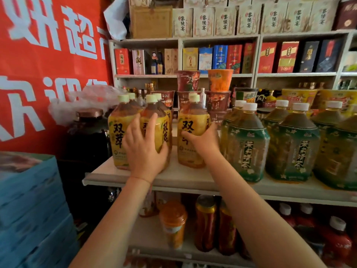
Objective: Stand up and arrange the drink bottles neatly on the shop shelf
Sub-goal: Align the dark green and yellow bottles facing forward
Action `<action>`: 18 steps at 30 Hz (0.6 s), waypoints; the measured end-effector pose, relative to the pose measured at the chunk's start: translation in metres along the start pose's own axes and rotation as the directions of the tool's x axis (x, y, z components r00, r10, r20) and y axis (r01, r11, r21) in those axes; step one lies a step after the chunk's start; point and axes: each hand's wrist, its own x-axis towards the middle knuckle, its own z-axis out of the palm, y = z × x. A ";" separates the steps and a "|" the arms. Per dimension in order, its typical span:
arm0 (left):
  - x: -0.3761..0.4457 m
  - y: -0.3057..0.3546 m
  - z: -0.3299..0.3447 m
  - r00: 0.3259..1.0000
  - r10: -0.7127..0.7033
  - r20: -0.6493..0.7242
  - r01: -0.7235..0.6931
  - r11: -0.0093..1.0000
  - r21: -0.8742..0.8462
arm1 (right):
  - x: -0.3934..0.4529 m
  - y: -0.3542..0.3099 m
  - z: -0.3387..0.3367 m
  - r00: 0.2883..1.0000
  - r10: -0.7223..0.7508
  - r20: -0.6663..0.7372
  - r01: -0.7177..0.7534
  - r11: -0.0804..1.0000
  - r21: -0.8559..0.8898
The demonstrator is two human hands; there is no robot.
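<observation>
Gripping yellow bottles (upright): left hand one, right hand another | gap between | shelf edge near

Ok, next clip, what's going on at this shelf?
A person is tidying large yellow-label tea bottles on a shop shelf. The left hand is wrapped around the front of the middle yellow bottle, next to another yellow bottle at the shelf's left end. The right hand grips the lower side of a third yellow bottle, which stands apart, with a gap between it and the others. All stand upright. Green-label bottles line the shelf to the right.
</observation>
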 end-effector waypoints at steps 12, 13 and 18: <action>0.004 -0.010 0.001 1.000 0.000 -0.021 -0.004 0.982 -0.188 | -0.019 0.016 -0.011 0.968 -0.090 0.232 0.043 0.979 0.201; 0.006 -0.008 -0.002 0.999 -0.028 -0.017 0.023 0.969 -0.248 | -0.020 0.017 -0.012 0.953 -0.111 0.282 0.040 0.968 0.247; 0.005 -0.003 -0.014 0.995 -0.056 0.084 0.083 0.925 -0.371 | -0.034 0.018 0.009 0.937 -0.136 0.323 0.012 0.933 0.359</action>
